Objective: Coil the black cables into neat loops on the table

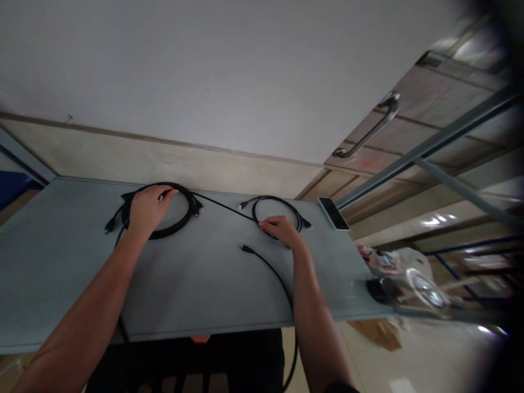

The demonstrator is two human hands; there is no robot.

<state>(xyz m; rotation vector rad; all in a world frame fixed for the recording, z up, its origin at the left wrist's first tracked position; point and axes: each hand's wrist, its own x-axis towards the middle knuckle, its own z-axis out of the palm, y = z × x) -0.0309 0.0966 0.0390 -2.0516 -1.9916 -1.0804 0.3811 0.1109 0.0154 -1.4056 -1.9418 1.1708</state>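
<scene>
A thick coil of black cable [178, 228] lies toward the left of the grey table, with several plugs sticking out around it. My left hand [148, 205] rests over its upper left part, thumb and fingers pinched together on the cable. From that coil a straight stretch of cable [223, 206] runs right to my right hand [280, 228], whose fingertips are closed on it. Around my right hand lies a smaller loop of black cable [279, 198] with a plug at either side. Nearer me, a loose cable end with a black plug [246, 249] trails over the front edge.
The grey table [196, 295] stands against a wall. A phone [333, 213] lies at its back right corner. Along the right side are a metal frame post [426, 144], a plastic bag [403, 262] and a blurred dark cup-like object [382, 289]. A door handle [370, 134] is beyond.
</scene>
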